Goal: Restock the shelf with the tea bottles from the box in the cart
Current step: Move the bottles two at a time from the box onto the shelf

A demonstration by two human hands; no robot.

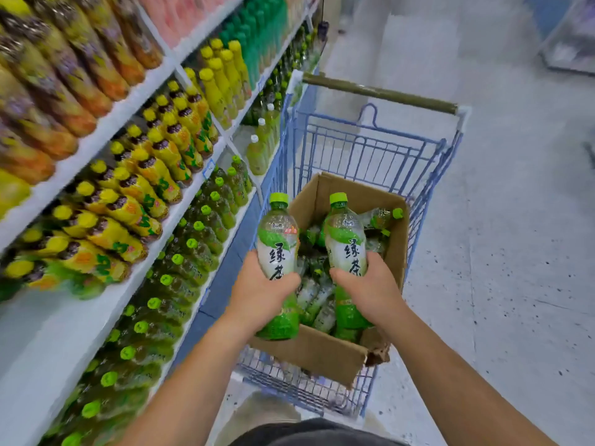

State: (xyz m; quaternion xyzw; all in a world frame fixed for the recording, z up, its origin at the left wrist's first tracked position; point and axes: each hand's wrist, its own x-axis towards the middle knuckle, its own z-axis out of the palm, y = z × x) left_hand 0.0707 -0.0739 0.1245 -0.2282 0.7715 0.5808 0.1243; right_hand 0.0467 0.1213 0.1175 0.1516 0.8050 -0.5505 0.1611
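My left hand [259,292] grips a green tea bottle [277,243] with a lime cap and white-green label, held upright above the box's left edge. My right hand [368,289] grips a second green tea bottle [345,239] over the middle of the box. The cardboard box [317,352] stands open in the blue wire cart [370,149], and several more tea bottles [317,297] lie inside it. To the left, a lower shelf [190,252] holds rows of matching lime-capped bottles.
Above that row, white shelves carry yellow-capped bottles [154,162] and orange drinks [48,91]. The cart's olive handle bar [380,91] is at its far end. Speckled grey aisle floor [515,252] lies to the right, with another display [573,43] at the far right.
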